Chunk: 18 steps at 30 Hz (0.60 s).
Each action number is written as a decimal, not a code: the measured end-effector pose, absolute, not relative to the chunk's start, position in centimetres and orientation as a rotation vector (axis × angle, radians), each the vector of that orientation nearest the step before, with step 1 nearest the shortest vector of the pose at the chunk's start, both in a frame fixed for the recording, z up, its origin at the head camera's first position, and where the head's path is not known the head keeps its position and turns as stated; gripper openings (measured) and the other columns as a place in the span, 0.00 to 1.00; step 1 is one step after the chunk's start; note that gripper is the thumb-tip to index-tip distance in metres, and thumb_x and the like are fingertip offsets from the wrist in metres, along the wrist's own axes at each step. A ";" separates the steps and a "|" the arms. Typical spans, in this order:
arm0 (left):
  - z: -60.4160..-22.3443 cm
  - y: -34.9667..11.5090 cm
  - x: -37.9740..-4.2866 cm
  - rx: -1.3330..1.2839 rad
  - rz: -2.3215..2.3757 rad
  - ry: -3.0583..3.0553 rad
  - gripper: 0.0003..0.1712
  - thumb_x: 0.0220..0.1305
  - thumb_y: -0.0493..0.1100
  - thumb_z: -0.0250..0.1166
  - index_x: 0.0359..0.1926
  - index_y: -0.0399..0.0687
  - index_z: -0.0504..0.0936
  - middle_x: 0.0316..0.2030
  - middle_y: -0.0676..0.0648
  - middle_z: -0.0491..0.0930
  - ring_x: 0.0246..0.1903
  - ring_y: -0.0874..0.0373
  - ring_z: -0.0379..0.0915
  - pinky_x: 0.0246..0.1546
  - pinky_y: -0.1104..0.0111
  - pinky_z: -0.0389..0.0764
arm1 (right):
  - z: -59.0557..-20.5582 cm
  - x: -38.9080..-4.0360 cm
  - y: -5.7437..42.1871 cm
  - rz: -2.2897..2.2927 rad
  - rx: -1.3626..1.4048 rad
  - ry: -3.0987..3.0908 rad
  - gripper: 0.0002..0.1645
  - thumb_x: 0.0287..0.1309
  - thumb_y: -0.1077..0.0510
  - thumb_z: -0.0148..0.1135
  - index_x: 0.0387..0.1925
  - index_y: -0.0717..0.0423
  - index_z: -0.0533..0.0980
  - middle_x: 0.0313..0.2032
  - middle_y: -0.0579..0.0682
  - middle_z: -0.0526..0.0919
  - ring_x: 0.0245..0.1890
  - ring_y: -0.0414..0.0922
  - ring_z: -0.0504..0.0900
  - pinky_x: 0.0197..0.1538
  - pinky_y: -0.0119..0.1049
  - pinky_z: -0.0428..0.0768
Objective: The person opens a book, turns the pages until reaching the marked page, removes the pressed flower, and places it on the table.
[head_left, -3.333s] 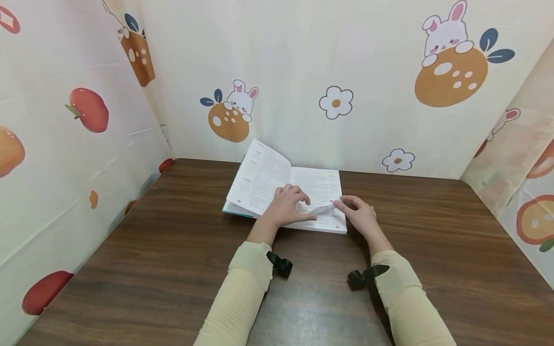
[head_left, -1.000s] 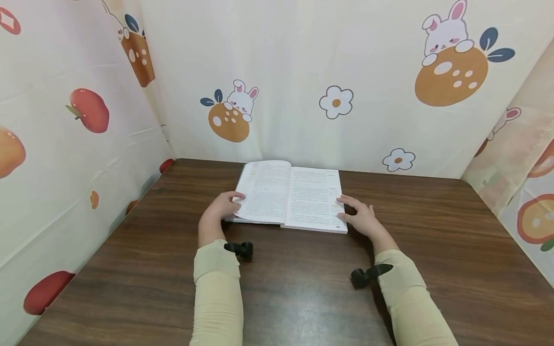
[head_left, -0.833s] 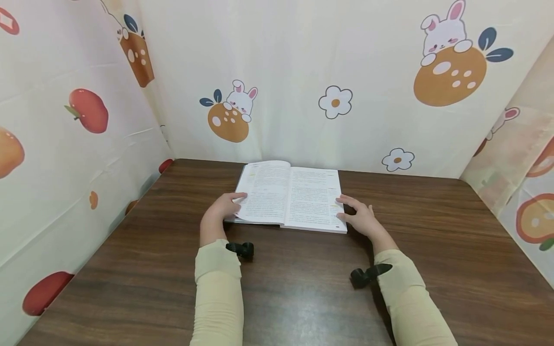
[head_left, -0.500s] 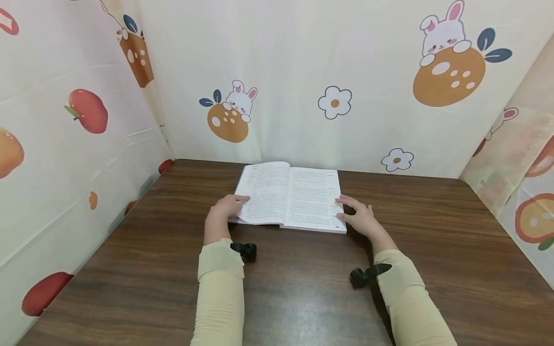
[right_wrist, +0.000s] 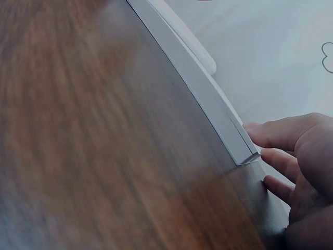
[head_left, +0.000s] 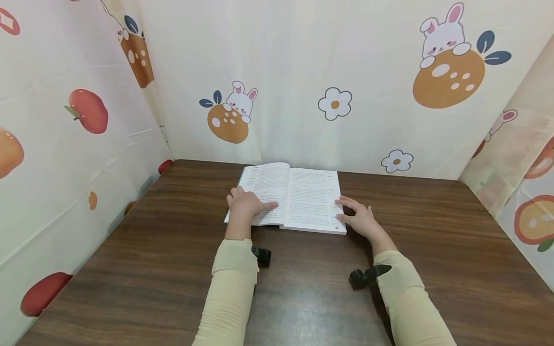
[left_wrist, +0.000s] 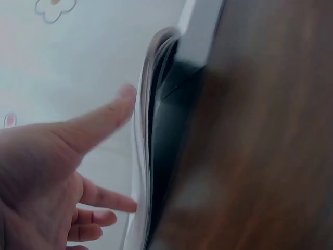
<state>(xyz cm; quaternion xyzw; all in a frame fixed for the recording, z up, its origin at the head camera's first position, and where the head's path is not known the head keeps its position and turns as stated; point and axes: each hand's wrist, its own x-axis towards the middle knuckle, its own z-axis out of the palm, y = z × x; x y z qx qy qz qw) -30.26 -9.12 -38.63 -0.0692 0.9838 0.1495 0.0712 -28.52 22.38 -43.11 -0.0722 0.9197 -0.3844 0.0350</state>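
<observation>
An open book [head_left: 313, 197] lies on the brown table, printed pages showing on both sides. My left hand [head_left: 245, 204] rests on its left page, thumb extended toward the spine. In the left wrist view, the thumb [left_wrist: 104, 120] and the spread fingers [left_wrist: 106, 199] touch the curved stack of left pages [left_wrist: 143, 156]. At the book's right edge, my right hand [head_left: 362, 218] holds thumb and forefinger apart. The right wrist view has its thumb [right_wrist: 270, 134] on the top of the page block [right_wrist: 208, 114], with fingers beside the block's corner. The lower left page is partly hidden by my left hand.
A pale curtain [head_left: 285, 57] printed with rabbits, fruit and flowers stands behind and beside the table [head_left: 164, 250]. The book's far edge lies close to the back curtain. Each sleeve carries a black wrist camera [head_left: 262, 256].
Earlier, both hands were at a lifted page; it now lies on the left side. My left hand has since slid from the left edge inward over the left page. The right hand has barely moved.
</observation>
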 end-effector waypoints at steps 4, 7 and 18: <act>-39.0 -8.4 -30.5 -0.191 0.425 2.972 0.49 0.42 0.75 0.62 0.45 0.34 0.75 0.47 0.37 0.64 0.53 0.44 0.51 0.52 0.54 0.56 | -43.1 -28.5 22.3 -1.187 -0.226 2.827 0.28 0.58 0.57 0.60 0.60 0.57 0.69 0.67 0.55 0.59 0.68 0.61 0.48 0.60 0.63 0.26; -39.1 -8.0 -30.9 0.005 0.453 3.010 0.50 0.50 0.65 0.65 0.65 0.39 0.61 0.63 0.37 0.55 0.65 0.43 0.43 0.61 0.52 0.50 | -43.2 -28.5 22.3 -1.188 -0.237 2.828 0.28 0.58 0.57 0.60 0.60 0.58 0.69 0.67 0.56 0.58 0.68 0.61 0.48 0.60 0.64 0.26; -39.6 -5.8 -31.1 0.473 0.583 2.737 0.29 0.69 0.35 0.41 0.69 0.56 0.59 0.69 0.54 0.52 0.70 0.55 0.37 0.66 0.61 0.47 | -43.1 -28.5 22.4 -1.188 -0.239 2.829 0.28 0.58 0.57 0.60 0.60 0.57 0.69 0.67 0.55 0.58 0.68 0.61 0.48 0.60 0.63 0.26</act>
